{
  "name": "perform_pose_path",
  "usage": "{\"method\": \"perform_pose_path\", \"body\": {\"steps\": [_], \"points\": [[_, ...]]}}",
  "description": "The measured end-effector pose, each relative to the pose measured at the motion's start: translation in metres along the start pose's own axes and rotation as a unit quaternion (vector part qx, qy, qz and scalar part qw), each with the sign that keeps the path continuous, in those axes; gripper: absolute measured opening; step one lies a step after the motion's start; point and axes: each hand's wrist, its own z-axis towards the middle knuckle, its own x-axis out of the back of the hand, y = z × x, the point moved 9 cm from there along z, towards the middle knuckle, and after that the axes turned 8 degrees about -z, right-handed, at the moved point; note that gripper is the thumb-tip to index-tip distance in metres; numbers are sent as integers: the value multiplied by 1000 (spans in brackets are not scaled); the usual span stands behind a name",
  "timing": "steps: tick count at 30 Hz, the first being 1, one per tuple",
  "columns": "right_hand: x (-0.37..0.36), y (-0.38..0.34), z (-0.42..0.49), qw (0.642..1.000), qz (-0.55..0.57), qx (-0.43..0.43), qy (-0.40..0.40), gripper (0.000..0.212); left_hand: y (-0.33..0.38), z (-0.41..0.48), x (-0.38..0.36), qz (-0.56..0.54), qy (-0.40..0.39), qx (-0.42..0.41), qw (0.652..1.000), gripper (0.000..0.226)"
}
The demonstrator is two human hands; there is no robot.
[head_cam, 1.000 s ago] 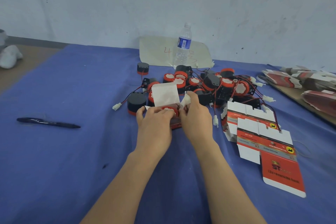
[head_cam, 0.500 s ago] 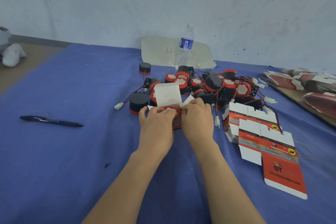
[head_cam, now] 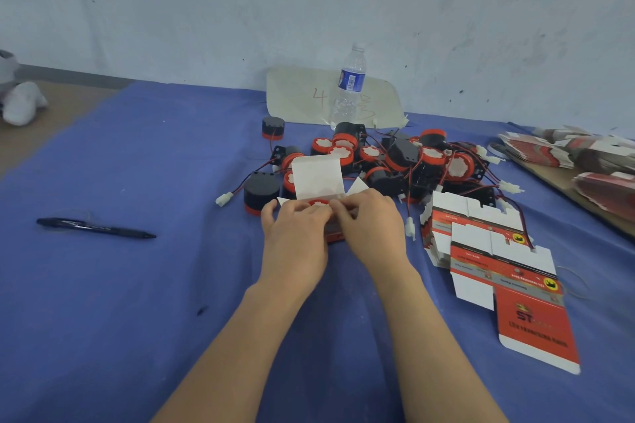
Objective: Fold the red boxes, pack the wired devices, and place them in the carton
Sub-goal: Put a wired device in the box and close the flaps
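As left hand (head_cam: 295,237) and right hand (head_cam: 371,227) grip it, the red box (head_cam: 334,234) holds a wired device (head_cam: 318,203), lid (head_cam: 318,178) up.

Blue cloth (head_cam: 144,302) lies open leftward — only a pen (head_cam: 94,227) there.

A blue-clothed counter (head_cam: 137,302) is seen. On it are laid a black pen (head_cam: 96,228), black-and-red wired devices (head_cam: 405,161) and flat red cardboard boxes (head_cam: 498,261).
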Motion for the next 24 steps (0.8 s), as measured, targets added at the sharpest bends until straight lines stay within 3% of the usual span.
{"method": "perform_pose_path", "body": {"steps": [10,15,20,24], "points": [[2,10,0,995,19,-98,-8,13,1,1,-1,11,-2,-1,1000,38],[-4,5,5,995,-42,-59,-69,24,1,0,0,5,3,2,1000,36],[0,7,-2,992,-86,-28,-84,45,-1,1,-2,12,-8,3,1000,38],[-7,3,-8,995,-70,-11,-75,45,-4,0,5,-18,20,8,1000,33]]}}
